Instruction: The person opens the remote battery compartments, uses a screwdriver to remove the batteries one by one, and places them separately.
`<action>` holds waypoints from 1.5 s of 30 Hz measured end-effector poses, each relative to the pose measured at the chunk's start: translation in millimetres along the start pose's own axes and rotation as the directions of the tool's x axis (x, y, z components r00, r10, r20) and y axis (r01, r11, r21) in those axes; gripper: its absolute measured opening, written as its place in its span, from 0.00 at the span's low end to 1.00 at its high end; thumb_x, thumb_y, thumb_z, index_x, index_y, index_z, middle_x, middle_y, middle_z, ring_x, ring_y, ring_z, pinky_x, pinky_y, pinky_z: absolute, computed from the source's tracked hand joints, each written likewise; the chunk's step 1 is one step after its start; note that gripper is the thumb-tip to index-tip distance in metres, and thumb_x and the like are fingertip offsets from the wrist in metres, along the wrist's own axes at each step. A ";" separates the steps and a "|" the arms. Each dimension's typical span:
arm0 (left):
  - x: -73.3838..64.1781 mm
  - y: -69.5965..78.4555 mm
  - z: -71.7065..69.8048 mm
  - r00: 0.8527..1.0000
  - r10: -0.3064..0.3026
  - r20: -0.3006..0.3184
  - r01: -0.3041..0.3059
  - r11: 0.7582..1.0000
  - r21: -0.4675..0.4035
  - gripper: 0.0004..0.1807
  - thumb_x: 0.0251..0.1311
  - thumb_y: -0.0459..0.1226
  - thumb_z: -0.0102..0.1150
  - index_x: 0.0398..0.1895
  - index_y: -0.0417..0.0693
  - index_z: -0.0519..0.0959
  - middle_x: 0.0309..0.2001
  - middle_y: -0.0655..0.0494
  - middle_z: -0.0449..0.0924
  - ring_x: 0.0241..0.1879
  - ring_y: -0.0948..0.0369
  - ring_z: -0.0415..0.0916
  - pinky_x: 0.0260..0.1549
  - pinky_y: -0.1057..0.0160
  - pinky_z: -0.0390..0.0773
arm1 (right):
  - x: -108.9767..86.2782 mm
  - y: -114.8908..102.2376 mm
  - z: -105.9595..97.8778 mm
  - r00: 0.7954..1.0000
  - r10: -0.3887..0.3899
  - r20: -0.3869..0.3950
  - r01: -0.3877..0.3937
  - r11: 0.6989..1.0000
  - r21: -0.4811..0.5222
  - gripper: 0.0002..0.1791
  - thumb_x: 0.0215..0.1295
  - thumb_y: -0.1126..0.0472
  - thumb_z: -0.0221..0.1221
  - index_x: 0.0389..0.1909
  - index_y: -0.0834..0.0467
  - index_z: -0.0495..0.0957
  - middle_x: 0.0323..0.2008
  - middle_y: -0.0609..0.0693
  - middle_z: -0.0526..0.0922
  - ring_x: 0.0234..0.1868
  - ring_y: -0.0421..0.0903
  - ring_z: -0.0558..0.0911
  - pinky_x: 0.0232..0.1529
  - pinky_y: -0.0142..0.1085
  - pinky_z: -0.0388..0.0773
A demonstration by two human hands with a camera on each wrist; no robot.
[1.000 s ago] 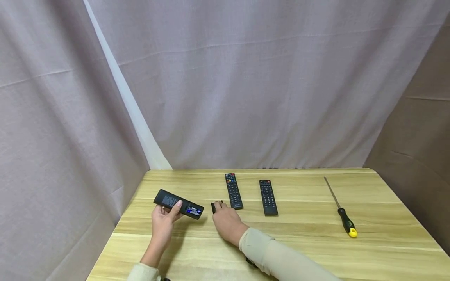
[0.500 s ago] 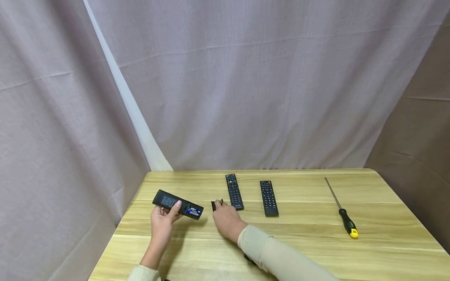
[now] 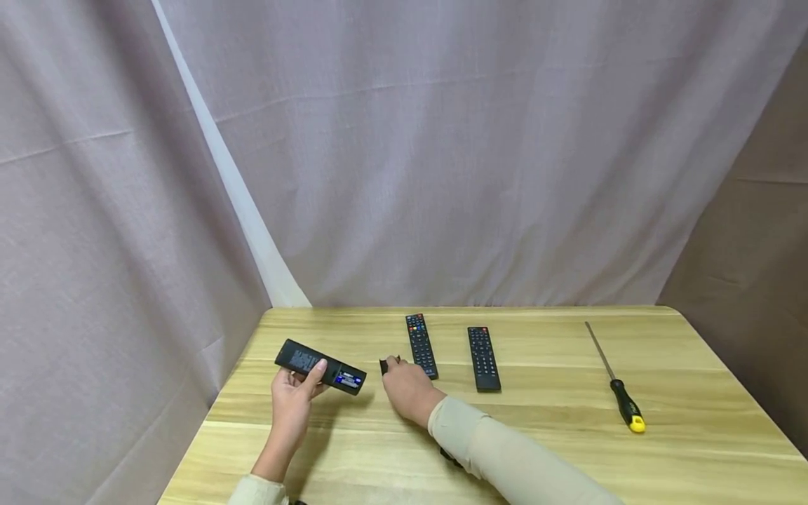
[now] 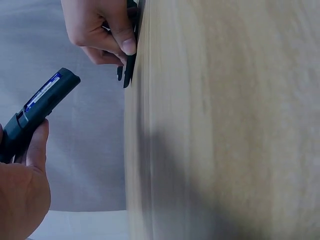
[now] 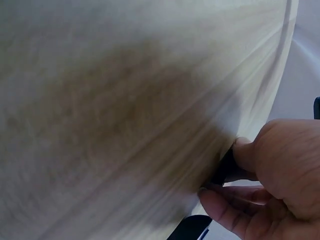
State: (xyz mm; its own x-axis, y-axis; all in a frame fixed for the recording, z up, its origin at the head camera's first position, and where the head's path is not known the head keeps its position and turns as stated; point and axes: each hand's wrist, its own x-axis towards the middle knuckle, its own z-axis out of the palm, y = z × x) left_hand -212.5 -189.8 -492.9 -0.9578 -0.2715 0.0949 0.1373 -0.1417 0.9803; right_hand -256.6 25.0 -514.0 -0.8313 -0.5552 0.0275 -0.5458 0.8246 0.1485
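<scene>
My left hand (image 3: 292,403) grips a black remote control (image 3: 301,357) above the table, its back facing up with the thumb laid across it. Its battery compartment is uncovered, and blue batteries (image 3: 348,379) show inside at the right end. To the right of it, my right hand (image 3: 409,393) pinches a small black battery cover (image 3: 384,369) down at the tabletop. A clip on the cover (image 4: 128,75) sticks out below the fingers in the left wrist view. In the right wrist view, thumb and fingertips hold the cover (image 5: 226,166) at its edges; the hand hides part of it.
Just beyond my right hand lies a black remote with coloured buttons (image 3: 421,345). Another black remote (image 3: 483,359) lies to its right. A screwdriver (image 3: 623,403) with a black and yellow handle rests farther right on the wooden table (image 3: 536,449). Grey curtains (image 3: 442,175) hang behind.
Both hands keep their holds with hardly any movement. The head view has shifted slightly, so the things on the table appear a little lower.
</scene>
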 end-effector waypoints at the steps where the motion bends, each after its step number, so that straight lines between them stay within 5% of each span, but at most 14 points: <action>1: 0.2 -0.1 0.1 1.000 0.002 -0.001 -0.002 1.000 -0.001 0.11 0.70 0.29 0.66 0.50 0.39 0.75 0.35 0.63 0.88 0.37 0.66 0.89 0.42 0.64 0.92 | -0.2 0.6 -0.1 1.000 0.000 0.000 0.000 1.000 0.012 0.11 0.76 0.64 0.61 0.48 0.59 0.91 0.62 0.57 0.84 0.49 0.51 0.90 0.40 0.40 0.93; 12: -0.3 4.1 1.0 1.000 0.016 0.009 -0.016 1.000 -0.008 0.12 0.71 0.29 0.65 0.52 0.38 0.74 0.36 0.63 0.88 0.38 0.66 0.89 0.43 0.64 0.92 | -3.7 -4.4 5.0 0.997 -0.018 -0.070 0.014 0.998 -0.057 0.08 0.70 0.64 0.65 0.43 0.55 0.92 0.56 0.53 0.89 0.45 0.47 0.92 0.45 0.37 0.92; 21: -0.1 4.5 1.0 1.000 0.023 0.014 -0.022 1.000 -0.014 0.12 0.71 0.29 0.66 0.52 0.38 0.75 0.37 0.62 0.88 0.38 0.66 0.89 0.44 0.63 0.92 | -13.8 8.9 -2.6 0.992 0.014 -0.124 -0.004 0.997 0.078 0.15 0.65 0.64 0.68 0.51 0.62 0.88 0.59 0.57 0.87 0.44 0.49 0.91 0.40 0.37 0.92; 29: 1.9 5.8 6.6 0.999 0.032 0.017 -0.032 0.999 -0.027 0.12 0.69 0.28 0.67 0.51 0.39 0.75 0.36 0.61 0.88 0.38 0.66 0.89 0.44 0.63 0.92 | -43.3 47.8 -25.1 0.971 0.030 -0.238 0.019 0.980 0.199 0.08 0.69 0.60 0.69 0.44 0.59 0.89 0.39 0.51 0.87 0.33 0.45 0.84 0.31 0.38 0.88; 37: 0.7 12.1 8.8 0.999 0.036 0.012 -0.036 0.999 -0.021 0.12 0.70 0.28 0.66 0.52 0.37 0.74 0.36 0.63 0.87 0.38 0.67 0.89 0.45 0.64 0.92 | -102.2 121.2 -33.1 0.950 0.170 -0.261 -0.124 0.975 0.184 0.13 0.71 0.56 0.69 0.49 0.59 0.89 0.47 0.54 0.90 0.48 0.53 0.86 0.45 0.48 0.91; 45: 3.5 15.9 1.5 0.999 0.040 -0.010 -0.040 0.999 -0.028 0.13 0.71 0.29 0.66 0.53 0.38 0.74 0.37 0.63 0.88 0.39 0.67 0.89 0.44 0.64 0.92 | -140.4 156.2 -27.9 0.923 0.245 -0.295 -0.193 0.961 0.196 0.12 0.68 0.56 0.70 0.46 0.59 0.90 0.44 0.55 0.91 0.45 0.52 0.85 0.38 0.48 0.90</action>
State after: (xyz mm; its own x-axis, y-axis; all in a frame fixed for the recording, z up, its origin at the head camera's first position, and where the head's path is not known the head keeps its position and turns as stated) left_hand -214.1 -191.5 -476.7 -0.9490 -0.2863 0.1322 0.1826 -0.1573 0.9705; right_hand -222.2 228.7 -467.1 -0.8706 -0.3422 0.3535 -0.3850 0.9212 -0.0563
